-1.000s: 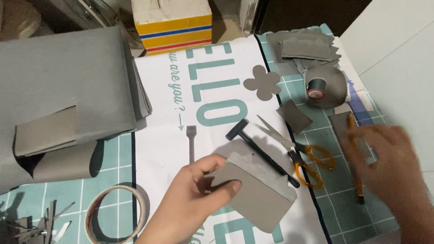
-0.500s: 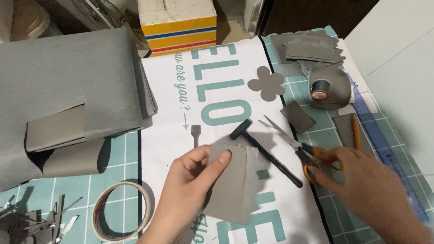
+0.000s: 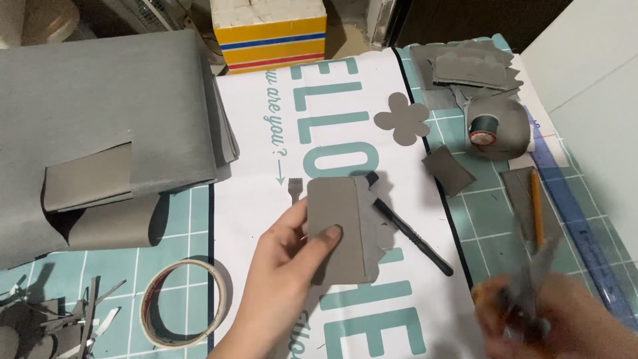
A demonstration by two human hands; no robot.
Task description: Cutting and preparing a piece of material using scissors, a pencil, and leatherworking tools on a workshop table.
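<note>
A big grey sheet of leather lies folded on the left of the tabletop, which has a green cutting mat on it. A white banner with teal letters runs down the middle. A yellow box with stripes stands at the top. The left hand holds a folded grey leather piece up over the banner; its grip is closed on the piece, thumb on the front and fingers behind. The right hand is low on the right and blurry. It holds scissors, but I cannot tell how tight its grip is. A roll of tape lies near the left hand. A black hammer lies just beside the leather piece. A spool of thread, a pencil and a grey flower shape lie farther off.
</note>
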